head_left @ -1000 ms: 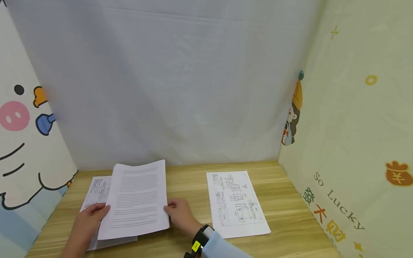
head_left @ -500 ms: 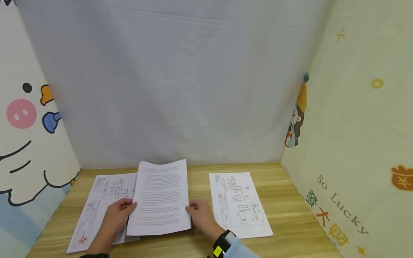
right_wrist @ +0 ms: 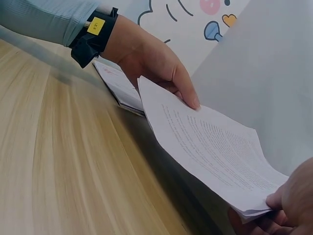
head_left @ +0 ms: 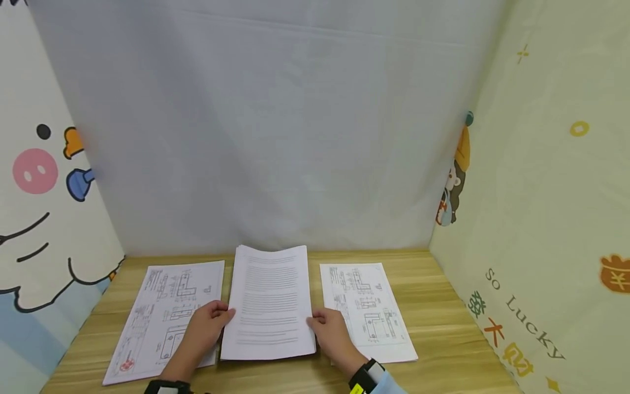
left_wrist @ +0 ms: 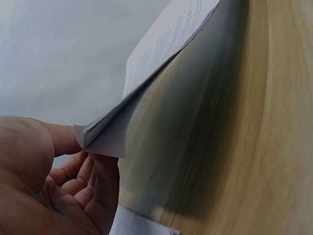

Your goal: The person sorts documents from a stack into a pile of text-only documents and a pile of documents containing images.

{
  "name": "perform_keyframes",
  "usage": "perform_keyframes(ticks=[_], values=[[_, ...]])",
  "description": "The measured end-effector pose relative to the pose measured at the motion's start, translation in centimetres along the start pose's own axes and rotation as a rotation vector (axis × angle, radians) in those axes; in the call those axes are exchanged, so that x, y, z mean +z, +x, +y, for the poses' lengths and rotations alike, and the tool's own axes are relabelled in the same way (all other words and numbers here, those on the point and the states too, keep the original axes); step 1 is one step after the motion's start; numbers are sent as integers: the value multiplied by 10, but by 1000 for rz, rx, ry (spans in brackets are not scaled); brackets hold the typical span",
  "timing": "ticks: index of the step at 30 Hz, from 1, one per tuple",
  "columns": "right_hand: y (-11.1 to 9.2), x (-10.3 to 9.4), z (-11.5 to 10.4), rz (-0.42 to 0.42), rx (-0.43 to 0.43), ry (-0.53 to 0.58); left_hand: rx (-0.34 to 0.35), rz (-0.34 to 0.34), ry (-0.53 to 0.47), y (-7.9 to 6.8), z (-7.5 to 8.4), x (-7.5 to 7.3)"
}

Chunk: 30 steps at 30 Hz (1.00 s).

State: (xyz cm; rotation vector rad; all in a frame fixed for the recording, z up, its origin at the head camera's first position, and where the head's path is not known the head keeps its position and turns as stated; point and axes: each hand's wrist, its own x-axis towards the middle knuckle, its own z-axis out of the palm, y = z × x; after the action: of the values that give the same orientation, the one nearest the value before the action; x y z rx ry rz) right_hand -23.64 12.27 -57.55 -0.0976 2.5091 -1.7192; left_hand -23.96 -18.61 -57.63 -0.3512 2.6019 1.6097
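Printed stack (head_left: 269, 303) pinched between two hands

The stack was raised above the wooden surface (head_left: 443, 306) at the lower centre of the head view. Left hand (head_left: 208, 326) and right hand (head_left: 336, 332) faced each other across it, thumb and fingers closed on its opposite side edges. Its lines of print were too small to read. "So Lucky" (head_left: 524, 314) showed on the patterned cloth at lower right, a ¥ pouch (head_left: 615, 273) above it; a yellow label (right_wrist: 95, 26) on the left wristband was illegible. Drawings with a red stamp (head_left: 127, 365) lay lower left, partly hidden by the left hand; another drawing (head_left: 369, 312) lay right of centre, the right hand overlapping its left edge.
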Motion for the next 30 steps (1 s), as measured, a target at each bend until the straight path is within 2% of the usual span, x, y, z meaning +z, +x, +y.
perform_keyframes(ticks=[9,16,26,30], values=[[-3,-8,1,17,14,-8,-18,-5,2,-3,10,9],[-4,-9,3,27,3,-38,31,1,64,-3,8,12],[-5,-4,12,42,-88,-205,53,-6,180,-4,1,21],[-8,-4,11,51,-100,-267,52,-3,218,-6,2,22]])
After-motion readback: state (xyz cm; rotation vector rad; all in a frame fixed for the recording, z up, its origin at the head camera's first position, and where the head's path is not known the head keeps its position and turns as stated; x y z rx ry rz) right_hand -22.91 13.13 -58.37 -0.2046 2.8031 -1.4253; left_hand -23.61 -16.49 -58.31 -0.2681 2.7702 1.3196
